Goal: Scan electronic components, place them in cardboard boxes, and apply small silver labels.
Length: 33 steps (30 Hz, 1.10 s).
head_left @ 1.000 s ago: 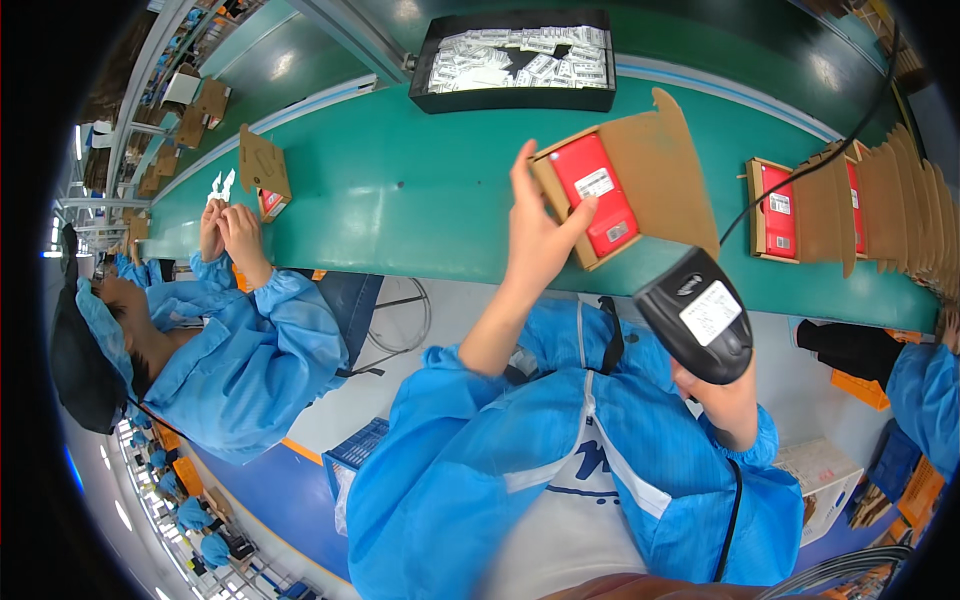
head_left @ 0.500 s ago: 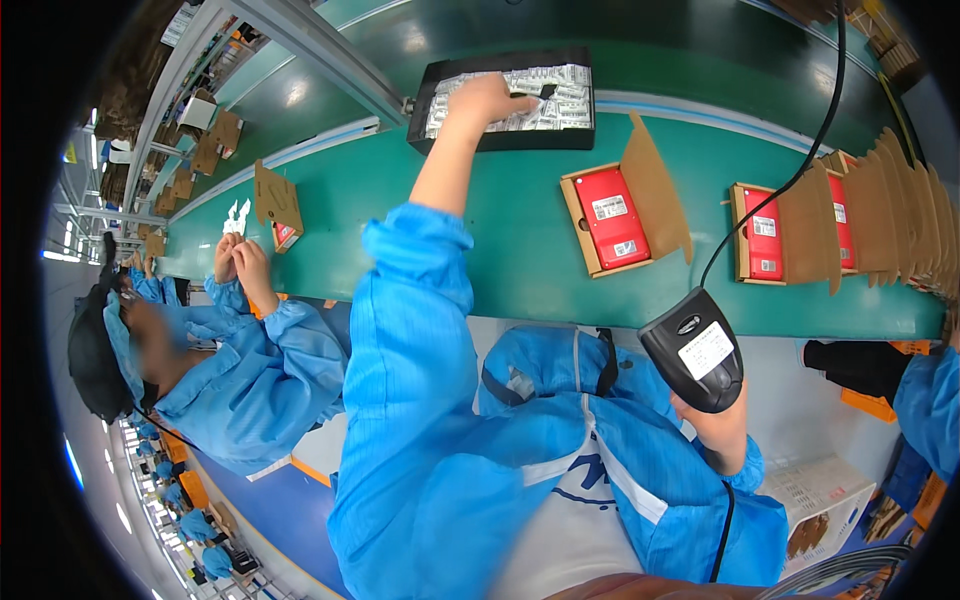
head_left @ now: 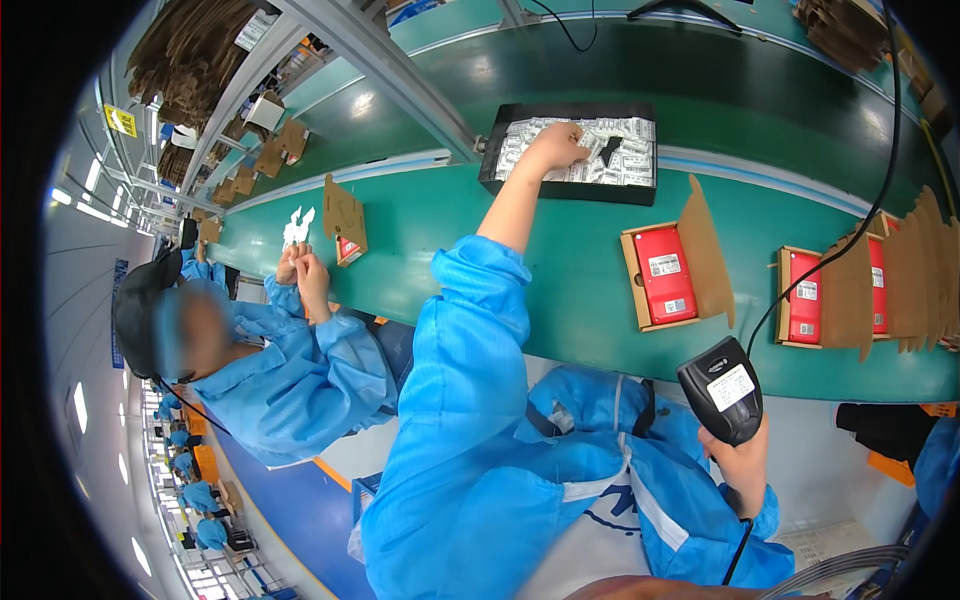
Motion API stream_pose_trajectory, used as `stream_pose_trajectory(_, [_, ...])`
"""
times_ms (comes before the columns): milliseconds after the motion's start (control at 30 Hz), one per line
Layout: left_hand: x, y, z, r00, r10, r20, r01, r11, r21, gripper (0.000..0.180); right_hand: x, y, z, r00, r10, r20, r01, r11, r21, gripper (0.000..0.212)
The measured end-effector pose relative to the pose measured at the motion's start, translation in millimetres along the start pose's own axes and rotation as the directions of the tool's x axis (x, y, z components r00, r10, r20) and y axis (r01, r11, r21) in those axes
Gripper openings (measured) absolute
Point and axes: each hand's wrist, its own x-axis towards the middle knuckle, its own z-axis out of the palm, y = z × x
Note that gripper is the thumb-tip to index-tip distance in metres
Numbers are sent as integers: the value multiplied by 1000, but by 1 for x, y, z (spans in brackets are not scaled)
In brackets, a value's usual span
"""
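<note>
Over a black box [head_left: 560, 192] of small white printed packets [head_left: 630, 172], my left hand [head_left: 556, 148] has its fingers curled down against them. What is pinched there, if anything, is too small to tell. A dark bare patch shows among the packets beside the fingers. Low at the right, my right hand [head_left: 742, 462] grips a black barcode scanner [head_left: 722, 392] with a white label on its back; its fingers are partly hidden underneath. Between the two hands lies an open brown carton [head_left: 712, 262] with a red box [head_left: 663, 278] in it, bearing white labels.
More open cartons [head_left: 850, 290] with red boxes stand in a row at the right. A black cable [head_left: 850, 240] hangs across the green bench [head_left: 440, 225]. At the left, a co-worker [head_left: 270, 390] handles white pieces [head_left: 298, 226] beside another carton [head_left: 344, 218]. A metal post [head_left: 400, 85] rises behind.
The whole view has shifted, so everything sits lower and further right. My left hand stays over the packets, with its fingers more curled. The scanner remains in my right hand.
</note>
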Motion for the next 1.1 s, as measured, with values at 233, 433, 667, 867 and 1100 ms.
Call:
stream_pose_trajectory(233, [-69, 58, -33, 993, 72, -91, -89, 974, -209, 18, 1, -31, 19, 997, -69, 16, 69, 998, -10, 32])
stream_pose_trajectory(433, [-184, 148, -55, 970, 176, 168, -109, 931, -347, 22, 13, -55, 27, 922, -386, 42, 377, 867, -325, 50])
stream_pose_trajectory(667, [-202, 151, -38, 942, 275, 193, -177, 895, -410, 20, 4, -50, 31, 908, -393, 143, 418, 835, -357, 50])
stream_pose_trajectory(867, [-214, 155, -33, 958, 215, 191, -123, 906, -405, 19, -10, -40, 29, 915, -377, 144, 403, 846, -350, 51])
stream_pose_trajectory(1100, [-167, 136, 41, 893, 376, 247, -340, 924, -176, 18, -30, -16, 14, 956, -291, -29, 274, 926, -261, 39])
